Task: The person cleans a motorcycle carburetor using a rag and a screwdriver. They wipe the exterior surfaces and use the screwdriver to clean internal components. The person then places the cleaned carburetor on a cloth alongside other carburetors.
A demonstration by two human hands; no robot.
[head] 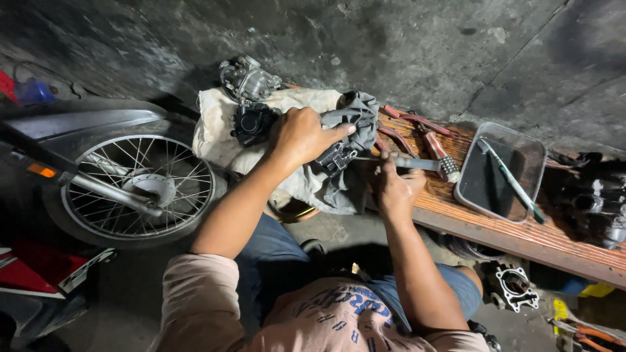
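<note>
From the wheel rightward, I see my left hand clamped over the small engine part on the grey rag, my right hand gripping the tool against it on the wooden worktop: I judge the work midway, part not yet free

You get a bright pool of light from above on the bench and forearms. Corners fall dark, especially near left, and edges bend slightly.

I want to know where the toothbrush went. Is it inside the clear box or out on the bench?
Inside. The toothbrush lies slanted across the clear box, which sits on the wooden bench.
</note>
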